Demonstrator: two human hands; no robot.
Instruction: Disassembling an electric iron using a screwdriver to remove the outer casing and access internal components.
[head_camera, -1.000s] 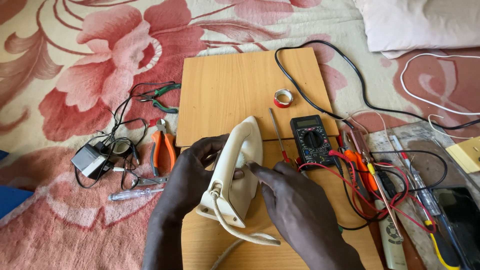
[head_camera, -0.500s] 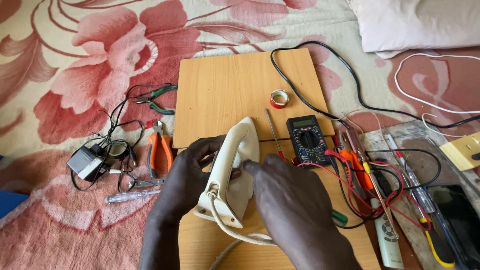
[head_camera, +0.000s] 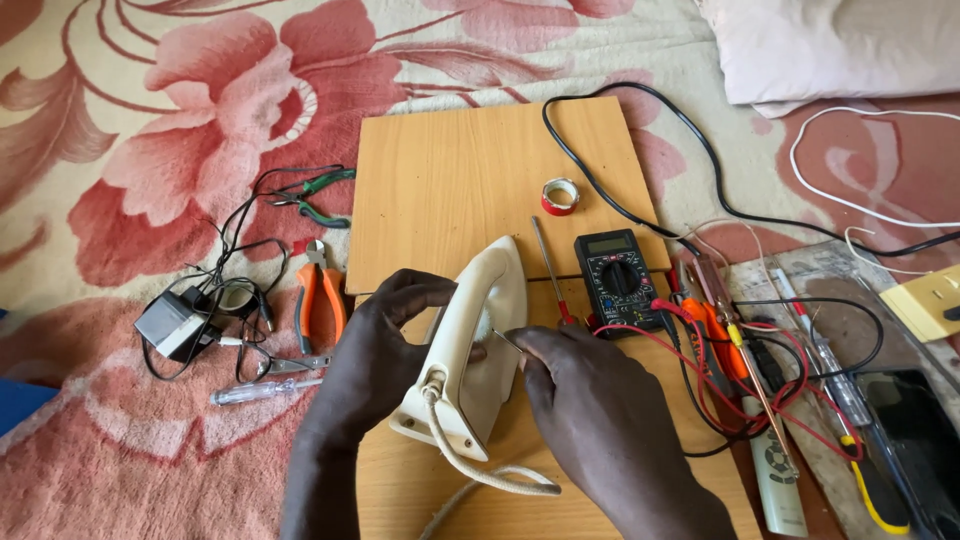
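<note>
Cream clothes iron (head_camera: 468, 345) on wooden board (head_camera: 470, 180): left hand (head_camera: 375, 355) clasps its side; right hand (head_camera: 590, 400) pinches thin metal probe (head_camera: 507, 341) against it. Multimeter (head_camera: 615, 280) adjacent.

An iron (head_camera: 468, 350) stands on a wooden board (head_camera: 450, 180) between the left hand (head_camera: 385, 350) and right hand (head_camera: 590, 410); a multimeter (head_camera: 617, 278) lies just right of it, a tape roll (head_camera: 560, 196) behind, pliers (head_camera: 321, 300) and an adapter (head_camera: 172, 325) left on the blanket (head_camera: 150, 100)
</note>
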